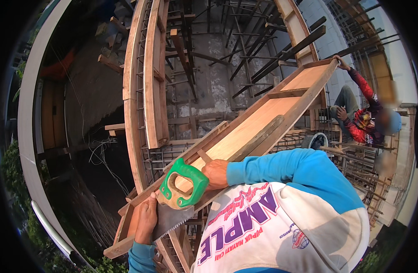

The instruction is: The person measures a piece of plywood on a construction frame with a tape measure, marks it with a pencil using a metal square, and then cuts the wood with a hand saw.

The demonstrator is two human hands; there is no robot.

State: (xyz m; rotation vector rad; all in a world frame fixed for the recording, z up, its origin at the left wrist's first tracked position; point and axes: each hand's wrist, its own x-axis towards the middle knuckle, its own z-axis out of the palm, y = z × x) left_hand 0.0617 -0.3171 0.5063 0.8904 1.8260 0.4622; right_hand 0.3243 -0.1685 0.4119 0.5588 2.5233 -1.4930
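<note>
Green-handled and toothed, the handsaw sits between the two hands I watch from my station. Right hand is curled just beside its handle, near a short wood piece; I cannot tell what that fist closes on. Left hand bends its fingers against the blade's near side, though whether it pinches steel or timber I can't make out. Under both runs a long wooden trough, a weathered batten lying along it beyond the right hand. Farthest out, a co-worker's hand touches the trough's far end.
</note>
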